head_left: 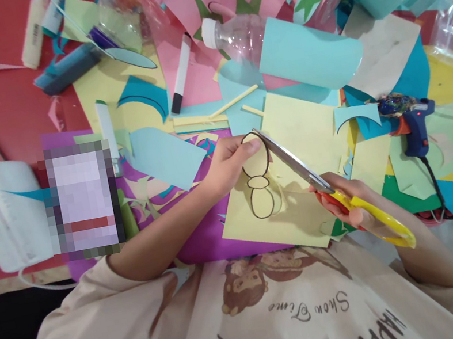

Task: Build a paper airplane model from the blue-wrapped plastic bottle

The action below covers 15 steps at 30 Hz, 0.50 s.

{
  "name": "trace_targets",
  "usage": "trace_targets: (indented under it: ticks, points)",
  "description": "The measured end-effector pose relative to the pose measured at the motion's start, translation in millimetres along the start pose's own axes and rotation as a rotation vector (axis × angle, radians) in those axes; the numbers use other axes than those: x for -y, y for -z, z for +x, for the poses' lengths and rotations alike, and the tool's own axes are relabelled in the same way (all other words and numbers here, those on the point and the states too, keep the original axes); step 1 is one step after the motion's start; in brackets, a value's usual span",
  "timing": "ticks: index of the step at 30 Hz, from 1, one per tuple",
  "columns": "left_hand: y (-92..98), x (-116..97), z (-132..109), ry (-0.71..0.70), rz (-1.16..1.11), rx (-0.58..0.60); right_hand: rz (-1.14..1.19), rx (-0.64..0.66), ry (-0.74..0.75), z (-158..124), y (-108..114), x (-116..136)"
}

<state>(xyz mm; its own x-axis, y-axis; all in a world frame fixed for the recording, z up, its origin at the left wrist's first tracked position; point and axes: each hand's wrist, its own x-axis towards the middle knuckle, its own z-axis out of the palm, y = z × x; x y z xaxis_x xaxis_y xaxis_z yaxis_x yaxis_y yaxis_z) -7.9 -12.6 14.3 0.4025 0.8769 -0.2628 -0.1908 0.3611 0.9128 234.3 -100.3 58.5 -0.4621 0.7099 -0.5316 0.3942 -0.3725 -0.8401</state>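
Between its thumb and fingers, my left hand (231, 160) pinches a pale yellow paper piece (255, 165) with black-outlined ovals, its upper oval cut along the edge. My right hand (343, 195) grips scissors (366, 215) with yellow and red handles. Their blades (295, 163) point up and left, the tips touching or very near the top right edge of the upper oval. Under both hands lies a larger pale yellow sheet (254, 226); whether the outlined piece is still joined to it I cannot tell.
A blue glue gun (416, 127) with a cord lies at right. A plastic bottle (238, 36) wrapped in light blue paper lies behind. At left are a blurred-out screen (85, 200), a white box-like device (6, 214) and markers (181, 75). Paper scraps (143, 193) cover the purple sheet.
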Motion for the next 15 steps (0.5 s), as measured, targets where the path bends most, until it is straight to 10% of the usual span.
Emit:
trace_targets:
  ticks: [15]
  points:
    - [1.7,-3,-1,0.034,0.073,0.078,-0.032,0.064,-0.031,1,2,12]
